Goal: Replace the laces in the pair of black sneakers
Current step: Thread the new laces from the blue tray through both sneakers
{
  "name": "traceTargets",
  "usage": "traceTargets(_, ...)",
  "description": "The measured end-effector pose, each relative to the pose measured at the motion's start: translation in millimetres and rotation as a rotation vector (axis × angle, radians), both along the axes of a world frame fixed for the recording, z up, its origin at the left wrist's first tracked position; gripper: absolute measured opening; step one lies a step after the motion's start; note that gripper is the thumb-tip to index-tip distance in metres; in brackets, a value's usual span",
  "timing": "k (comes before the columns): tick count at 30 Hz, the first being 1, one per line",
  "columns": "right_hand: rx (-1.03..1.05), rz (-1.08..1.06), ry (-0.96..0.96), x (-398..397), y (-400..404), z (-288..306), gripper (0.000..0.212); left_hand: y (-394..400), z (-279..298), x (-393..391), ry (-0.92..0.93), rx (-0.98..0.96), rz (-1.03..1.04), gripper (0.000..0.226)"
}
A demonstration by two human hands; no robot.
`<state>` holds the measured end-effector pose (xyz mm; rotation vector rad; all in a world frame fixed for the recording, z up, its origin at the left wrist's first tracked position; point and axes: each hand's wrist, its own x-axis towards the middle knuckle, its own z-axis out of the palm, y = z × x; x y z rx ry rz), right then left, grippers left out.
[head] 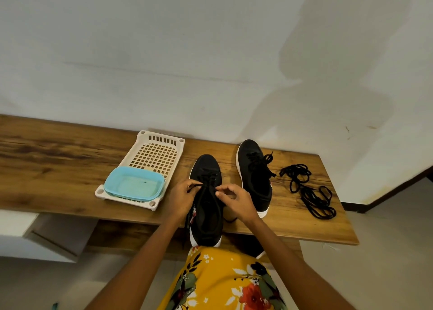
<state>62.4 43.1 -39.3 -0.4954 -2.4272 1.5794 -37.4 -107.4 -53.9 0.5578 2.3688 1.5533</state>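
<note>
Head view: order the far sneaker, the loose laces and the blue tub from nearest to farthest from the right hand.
From the right hand:
1. Far sneaker, just beyond it to the right.
2. Loose laces, farther right on the bench.
3. Blue tub, away to the left, in the white basket.

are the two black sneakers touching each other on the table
Apart. The head view shows a strip of bare wooden table between the near sneaker and the far sneaker along their whole length.

Two black sneakers with white soles stand toes-away at lower centre. The near sneaker overhangs the front edge, heel towards the camera, its lace partly threaded. The far sneaker, just right, is laced, ends loose. Loose black laces lie tangled further right.
</note>
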Motion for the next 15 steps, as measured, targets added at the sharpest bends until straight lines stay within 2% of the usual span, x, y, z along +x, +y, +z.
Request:
traceTargets(3,0.042,-0.023,-0.005,0,-3,2,0.003,-4,0,-1,-0.129,0.031,0.017,0.018)
traceTargets(7,-0.038,-0.051,-0.107,-1,-2,1,0.018,-13,2,1,-0.297,0.087,-0.032,0.016)
traceTargets(12,-0.179,-0.168,-0.117,5,-2,4,0.032,-11,-6,6,-0.155,0.003,-0.111,0.015)
traceTargets(15,-0.318,-0.255,-0.093,4,-1,0,0.028,-11,-6,7,-0.108,-0.019,-0.127,0.017)
